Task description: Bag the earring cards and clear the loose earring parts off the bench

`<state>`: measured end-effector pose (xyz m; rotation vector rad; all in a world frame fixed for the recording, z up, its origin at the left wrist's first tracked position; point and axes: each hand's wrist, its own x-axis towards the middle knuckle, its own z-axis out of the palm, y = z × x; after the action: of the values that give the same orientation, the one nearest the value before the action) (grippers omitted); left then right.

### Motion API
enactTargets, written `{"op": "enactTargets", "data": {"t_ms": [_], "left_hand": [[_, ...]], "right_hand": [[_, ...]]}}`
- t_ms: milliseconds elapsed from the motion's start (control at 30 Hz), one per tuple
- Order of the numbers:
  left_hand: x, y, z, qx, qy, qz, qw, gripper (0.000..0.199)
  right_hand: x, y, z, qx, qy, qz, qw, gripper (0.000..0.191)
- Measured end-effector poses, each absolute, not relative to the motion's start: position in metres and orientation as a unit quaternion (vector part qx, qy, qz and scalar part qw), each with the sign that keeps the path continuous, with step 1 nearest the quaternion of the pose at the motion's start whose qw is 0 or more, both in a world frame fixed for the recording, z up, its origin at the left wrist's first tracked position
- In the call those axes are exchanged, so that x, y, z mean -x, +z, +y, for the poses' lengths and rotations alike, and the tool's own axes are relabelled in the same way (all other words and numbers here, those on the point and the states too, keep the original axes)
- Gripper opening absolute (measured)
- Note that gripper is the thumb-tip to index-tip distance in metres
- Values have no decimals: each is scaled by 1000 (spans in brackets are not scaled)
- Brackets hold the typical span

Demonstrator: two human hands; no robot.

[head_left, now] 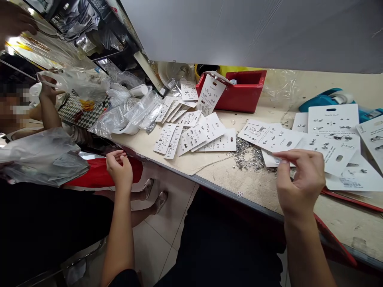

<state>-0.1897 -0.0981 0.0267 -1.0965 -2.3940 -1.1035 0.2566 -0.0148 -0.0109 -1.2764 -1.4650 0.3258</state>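
Observation:
My right hand (302,183) is over the bench, thumb and index finger closing at the lower edge of a white earring card (263,135) set with small silver studs. Beneath that card lies another card, partly covered, next to a loose heap of tiny silver earrings (248,155). Away from the bench, to the left, my left hand (119,169) is raised with its fingers curled and tips together. Whatever may be between those fingertips is too small to make out. More filled earring cards (191,137) lie overlapped at the middle of the bench.
Behind the cards stands a red bin (245,89) with a card leaning on it. A teal tape dispenser (326,97) sits at the right behind more cards (333,119). Clear plastic bags (128,111) pile up at left, where another person sits. A grey panel (254,32) overhangs the bench.

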Motion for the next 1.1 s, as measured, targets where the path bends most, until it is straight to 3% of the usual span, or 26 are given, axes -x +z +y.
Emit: {"op": "enactTargets", "data": {"t_ms": [1100], "left_hand": [[182,15,-98,378,-314,-868,67,16]], "right_hand": [[-255,-6,-15,545,140,-626,541,17]]}}
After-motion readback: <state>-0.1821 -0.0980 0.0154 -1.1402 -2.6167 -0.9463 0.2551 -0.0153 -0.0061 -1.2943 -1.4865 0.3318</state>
